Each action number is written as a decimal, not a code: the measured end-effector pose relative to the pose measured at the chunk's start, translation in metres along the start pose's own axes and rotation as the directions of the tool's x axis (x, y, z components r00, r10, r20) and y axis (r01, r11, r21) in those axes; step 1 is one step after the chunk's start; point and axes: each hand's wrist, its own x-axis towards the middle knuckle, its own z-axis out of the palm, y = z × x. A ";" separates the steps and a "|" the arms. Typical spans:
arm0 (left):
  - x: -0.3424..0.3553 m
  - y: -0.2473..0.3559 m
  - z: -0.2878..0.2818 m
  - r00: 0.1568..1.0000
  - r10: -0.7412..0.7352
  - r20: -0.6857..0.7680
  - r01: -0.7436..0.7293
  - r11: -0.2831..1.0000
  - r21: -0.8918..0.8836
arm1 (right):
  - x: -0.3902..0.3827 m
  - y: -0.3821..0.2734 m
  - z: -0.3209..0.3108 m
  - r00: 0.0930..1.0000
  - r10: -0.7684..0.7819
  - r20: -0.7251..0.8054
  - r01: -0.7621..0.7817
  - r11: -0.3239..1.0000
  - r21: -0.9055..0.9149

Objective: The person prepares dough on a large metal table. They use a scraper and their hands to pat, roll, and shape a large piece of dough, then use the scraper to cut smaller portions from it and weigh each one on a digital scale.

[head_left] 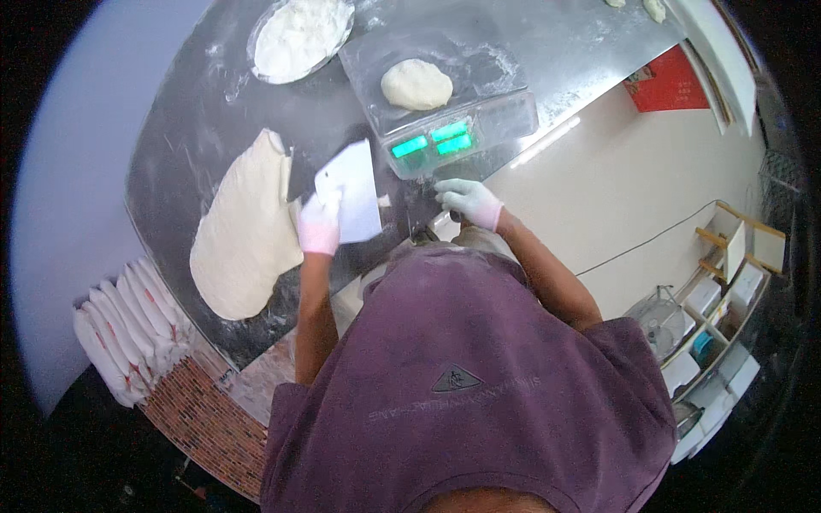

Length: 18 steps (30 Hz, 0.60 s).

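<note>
My left hand (320, 224), in a white and pink glove, is closed on a flat white dough scraper (361, 197). The scraper is over the metal table, just right of a large slab of dough (244, 227). My right hand (470, 203), gloved the same way, rests at the table's near edge below the digital scale (505, 115). Its fingers are stretched out and slightly apart, with nothing seen in them. On the scale's plate lies a rounded dough piece (416, 84), and the green displays are lit. A small dough scrap (384, 201) sits beside the scraper.
A bowl of white flour (295, 43) stands at the far left of the table (171, 145). Small dough pieces (654, 10) lie at the far right edge. Stacked white sacks (128, 329) are on the floor at left; a shelf with containers (718, 308) is at right.
</note>
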 end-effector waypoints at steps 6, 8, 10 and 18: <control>-0.036 -0.028 0.050 0.982 -0.149 -0.117 0.156 0.986 0.053 | 0.033 0.032 0.039 0.988 -0.150 -0.043 0.115 0.885 -0.451; -0.033 -0.023 0.062 0.974 -0.205 -0.091 0.214 0.972 0.098 | 0.039 0.030 0.046 0.983 -0.167 -0.075 0.100 0.833 -0.543; -0.027 -0.034 0.077 0.968 -0.244 -0.060 0.250 0.961 0.119 | 0.042 0.019 0.055 0.979 -0.169 -0.111 0.065 0.785 -0.617; -0.045 -0.033 0.067 0.994 -0.100 -0.031 0.075 0.887 -0.455 | 0.046 0.017 0.057 0.969 -0.028 -0.245 -0.047 0.954 -0.296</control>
